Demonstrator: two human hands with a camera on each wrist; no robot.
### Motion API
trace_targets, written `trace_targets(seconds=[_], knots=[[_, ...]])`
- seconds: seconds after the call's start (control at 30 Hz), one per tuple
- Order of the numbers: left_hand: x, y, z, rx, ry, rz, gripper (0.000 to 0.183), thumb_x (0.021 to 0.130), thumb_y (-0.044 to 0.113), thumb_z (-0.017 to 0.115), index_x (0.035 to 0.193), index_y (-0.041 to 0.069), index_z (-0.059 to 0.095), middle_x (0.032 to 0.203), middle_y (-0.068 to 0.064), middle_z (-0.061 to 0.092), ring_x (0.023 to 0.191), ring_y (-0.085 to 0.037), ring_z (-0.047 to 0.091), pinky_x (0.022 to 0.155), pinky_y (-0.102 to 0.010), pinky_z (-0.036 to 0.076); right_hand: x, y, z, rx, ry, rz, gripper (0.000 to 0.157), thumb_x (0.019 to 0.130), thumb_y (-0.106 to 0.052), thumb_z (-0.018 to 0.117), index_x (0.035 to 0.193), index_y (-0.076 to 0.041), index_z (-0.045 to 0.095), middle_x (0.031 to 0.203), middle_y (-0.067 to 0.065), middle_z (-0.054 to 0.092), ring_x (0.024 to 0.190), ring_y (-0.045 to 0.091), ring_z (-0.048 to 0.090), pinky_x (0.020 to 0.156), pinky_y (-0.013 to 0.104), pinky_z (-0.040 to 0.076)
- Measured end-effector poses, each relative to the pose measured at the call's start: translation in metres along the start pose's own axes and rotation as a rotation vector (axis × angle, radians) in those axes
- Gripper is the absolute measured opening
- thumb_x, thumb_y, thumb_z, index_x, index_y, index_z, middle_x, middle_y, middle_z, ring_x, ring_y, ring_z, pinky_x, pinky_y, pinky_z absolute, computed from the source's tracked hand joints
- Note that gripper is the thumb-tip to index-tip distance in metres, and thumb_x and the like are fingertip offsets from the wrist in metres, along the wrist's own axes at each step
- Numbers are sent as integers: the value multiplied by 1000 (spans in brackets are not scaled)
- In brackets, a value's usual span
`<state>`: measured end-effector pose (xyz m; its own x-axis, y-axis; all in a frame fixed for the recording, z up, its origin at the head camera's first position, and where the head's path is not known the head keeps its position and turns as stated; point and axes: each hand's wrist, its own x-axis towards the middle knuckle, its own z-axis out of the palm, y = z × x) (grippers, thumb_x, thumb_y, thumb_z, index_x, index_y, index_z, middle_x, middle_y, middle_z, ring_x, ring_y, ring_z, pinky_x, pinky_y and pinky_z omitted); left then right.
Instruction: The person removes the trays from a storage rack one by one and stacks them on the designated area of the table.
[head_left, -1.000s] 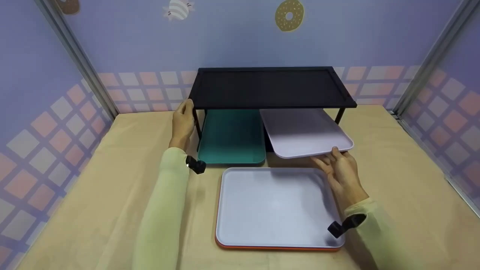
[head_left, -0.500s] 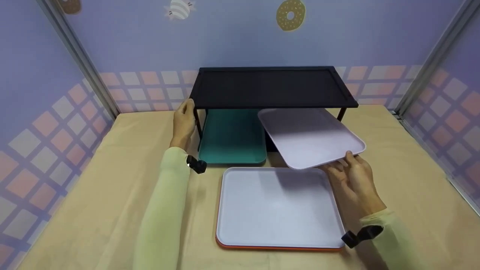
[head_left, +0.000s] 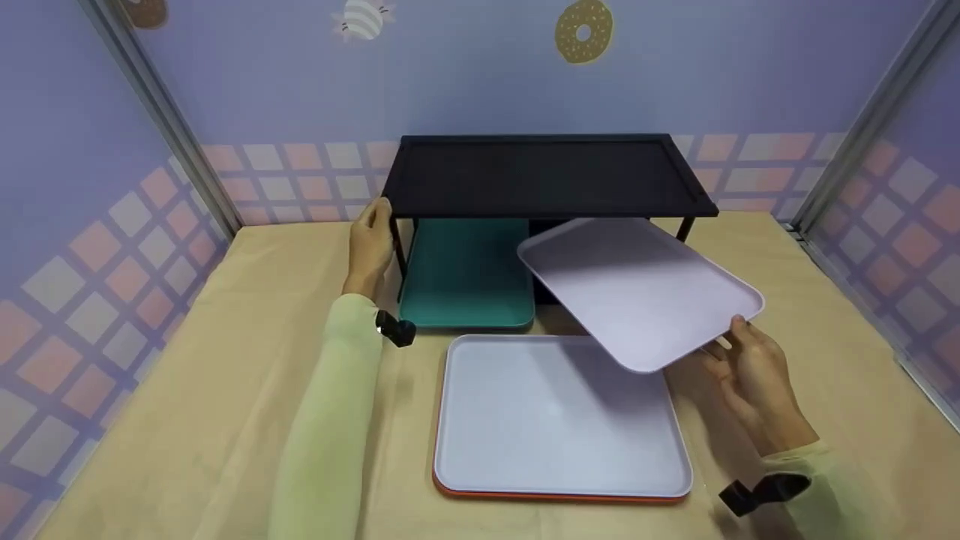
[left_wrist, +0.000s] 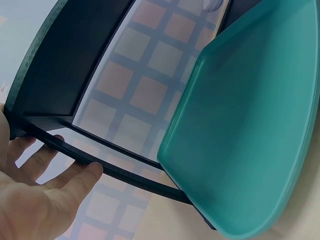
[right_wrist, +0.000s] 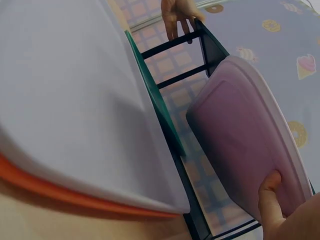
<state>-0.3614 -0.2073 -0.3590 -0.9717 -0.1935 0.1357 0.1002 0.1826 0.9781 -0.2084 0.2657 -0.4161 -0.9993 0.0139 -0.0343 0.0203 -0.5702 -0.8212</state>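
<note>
My left hand [head_left: 369, 244] grips the front left corner of a black two-tier rack [head_left: 547, 176]; in the left wrist view its fingertips [left_wrist: 90, 172] lie against the rack's leg. At the right, my right hand [head_left: 757, 379] pinches the near right edge of a pale pink tray [head_left: 645, 292]. This tray is turned at an angle, its far end still under the rack's top and its near corner over a white tray [head_left: 562, 420]. The right wrist view shows the pink tray's underside [right_wrist: 235, 125]. A green tray [head_left: 469, 277] lies on the rack's lower left side.
An orange tray [head_left: 562, 497] shows its rim beneath the white one, on a table with a beige cloth [head_left: 225, 390]. Behind the rack stands a patterned purple wall [head_left: 480, 67], with side walls [head_left: 67, 300] at left and right.
The right hand has drawn the pink tray out toward the front right and turned it, uncovering part of the rack's lower tier. My left hand stays at the rack's corner.
</note>
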Motion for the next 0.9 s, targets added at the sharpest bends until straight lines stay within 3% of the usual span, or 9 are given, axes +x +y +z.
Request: trace_targets(seconds=[0.1,0.27,0.37,0.47,0.6,0.73,0.83,0.9], knots=[[1,-1,1,16,5,13,58,111,47,36,160,17,36,167,-5,32,154,-21,28,124,-36,30,-2,0,-7,34,-20,-17,41,111,-27,39,143,-3,32,121,3,61,109,18,69,92,32,59],[2,-2,0,18,6,13,58,111,47,35,161,18,35,166,-6,33,151,-20,34,121,-37,36,-2,-1,-12,95,-18,-34,32,110,-24,42,132,-2,48,115,6,63,100,20,70,88,33,60],[1,-1,-1,-4,13,-2,57,111,48,35,161,20,36,164,-5,37,131,-17,51,113,-38,44,-2,-3,-13,103,-9,-38,29,110,-23,43,128,-3,52,114,5,62,97,18,68,86,31,60],[0,-1,-1,-33,18,-20,57,110,49,36,160,23,37,162,-4,41,103,-16,53,102,-39,47,-2,-4,-15,88,0,-37,30,110,-24,42,128,-2,51,113,4,62,97,17,66,85,30,60],[0,0,-1,-40,7,-34,57,110,51,36,161,24,36,165,-2,36,120,-16,54,109,-37,45,-3,-6,-17,65,16,-28,30,111,-26,41,128,-3,49,112,3,61,95,16,64,84,29,59],[-1,0,0,-39,-4,-34,58,110,50,37,161,23,35,167,-3,32,147,-18,40,117,-40,41,-3,-6,-19,65,29,-27,29,111,-26,41,126,-3,51,110,3,62,92,16,64,82,29,59],[0,0,0,-39,-8,-33,58,110,49,36,161,23,34,167,-3,32,146,-19,40,117,-41,41,-3,-7,-20,61,29,-38,29,111,-26,41,124,-3,53,109,3,62,91,16,64,80,29,59],[0,-1,0,-47,1,-19,55,110,49,36,158,22,42,143,-4,59,122,-14,58,104,-32,50,-4,-7,-21,35,22,-35,31,111,-27,41,126,-3,51,112,2,60,93,15,63,82,28,58]])
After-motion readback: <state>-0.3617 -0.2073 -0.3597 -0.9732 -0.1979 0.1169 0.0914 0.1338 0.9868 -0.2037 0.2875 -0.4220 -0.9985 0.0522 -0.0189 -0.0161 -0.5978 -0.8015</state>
